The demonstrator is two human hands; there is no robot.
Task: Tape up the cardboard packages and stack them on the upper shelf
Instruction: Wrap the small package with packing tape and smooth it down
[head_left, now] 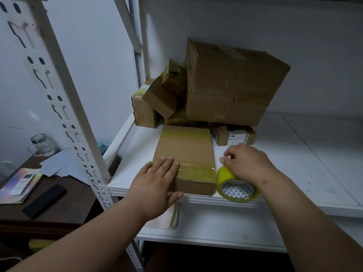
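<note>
A flat cardboard package (186, 148) lies at the front edge of the white shelf (294, 163), with yellowish tape across its near and far ends. My left hand (155, 185) presses flat on its near left corner, fingers straight and the thumb against the front side. Just right of the package stands a roll of yellow tape (228, 174) on its edge. My right hand (247, 163) grips the top of the roll with curled fingers.
Behind the package are a large brown box (229, 85), a flat labelled box (233, 136) under it, and several small taped boxes (161, 97). A perforated white post (64, 107) stands at the left. Beyond it, a dark table (64, 203) holds a jar (42, 144) and papers.
</note>
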